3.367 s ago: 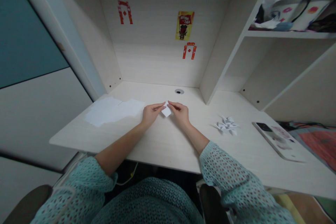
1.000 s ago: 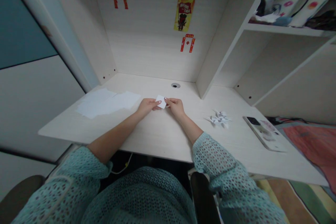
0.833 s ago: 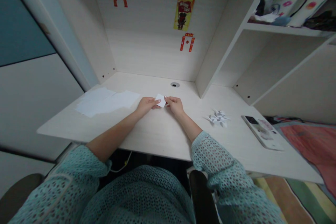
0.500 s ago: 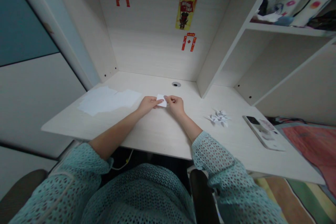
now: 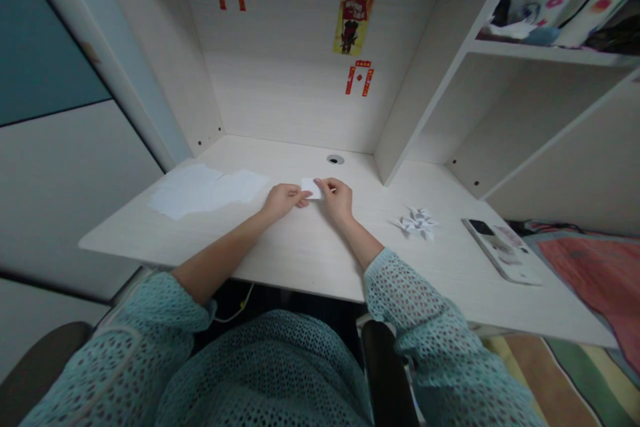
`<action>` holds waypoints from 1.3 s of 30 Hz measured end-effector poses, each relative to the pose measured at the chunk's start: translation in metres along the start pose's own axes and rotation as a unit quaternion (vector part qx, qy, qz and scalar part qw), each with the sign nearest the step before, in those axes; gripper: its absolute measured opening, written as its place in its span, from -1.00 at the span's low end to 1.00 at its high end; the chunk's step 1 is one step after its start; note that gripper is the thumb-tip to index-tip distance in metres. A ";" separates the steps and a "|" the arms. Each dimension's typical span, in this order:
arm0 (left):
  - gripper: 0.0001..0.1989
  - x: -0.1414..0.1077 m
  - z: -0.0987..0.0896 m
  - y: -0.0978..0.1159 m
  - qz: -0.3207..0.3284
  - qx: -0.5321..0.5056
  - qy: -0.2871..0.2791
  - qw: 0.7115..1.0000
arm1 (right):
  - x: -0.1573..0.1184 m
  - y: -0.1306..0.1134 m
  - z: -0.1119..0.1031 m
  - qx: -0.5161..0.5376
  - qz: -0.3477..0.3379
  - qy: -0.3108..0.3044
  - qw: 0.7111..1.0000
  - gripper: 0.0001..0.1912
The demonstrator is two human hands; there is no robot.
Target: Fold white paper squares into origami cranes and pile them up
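Observation:
A small white piece of paper [image 5: 311, 187] is held between my two hands, above the middle of the white desk [image 5: 300, 247]. My left hand [image 5: 285, 199] pinches its lower left part between thumb and fingers. At its right edge, my right hand [image 5: 336, 197] grips it with thumb and fingertips. The paper looks squarish and flat; any folds in it are too small to tell.
White paper sheets [image 5: 200, 192] lie at the desk's left. Folded white paper pieces [image 5: 418, 223] sit in a cluster right of my hands, with a phone [image 5: 500, 251] farther right. A divider panel [image 5: 415, 80] and a round cable hole [image 5: 335, 159] are behind.
The small paper has turned slightly and now sits more level, a little to the right. My fingers have shifted slightly on it, and both hands still hold it.

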State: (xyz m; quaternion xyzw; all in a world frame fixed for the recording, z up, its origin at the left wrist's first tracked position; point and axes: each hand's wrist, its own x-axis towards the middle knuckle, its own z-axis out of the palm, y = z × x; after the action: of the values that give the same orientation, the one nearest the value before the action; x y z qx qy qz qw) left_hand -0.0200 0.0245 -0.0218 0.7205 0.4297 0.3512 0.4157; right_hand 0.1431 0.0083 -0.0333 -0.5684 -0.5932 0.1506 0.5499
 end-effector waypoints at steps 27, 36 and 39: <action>-0.60 -0.002 -0.003 0.010 -0.017 -0.081 0.035 0.996 | 0.000 -0.001 0.009 0.174 0.051 -0.112 0.977 -0.68; -0.62 0.003 -0.003 0.000 -0.034 -0.081 0.016 0.996 | -0.001 -0.003 0.005 0.210 0.075 -0.126 0.967 -0.72; -0.62 0.005 -0.003 -0.003 -0.032 -0.087 0.015 0.996 | 0.001 -0.001 0.004 0.211 0.070 -0.135 0.966 -0.70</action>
State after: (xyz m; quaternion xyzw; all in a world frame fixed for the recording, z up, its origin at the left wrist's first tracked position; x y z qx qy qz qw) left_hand -0.0214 0.0304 -0.0226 0.6619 0.4268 0.3844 0.4816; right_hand 0.1396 0.0106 -0.0336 -0.4540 -0.5758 0.3856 0.5601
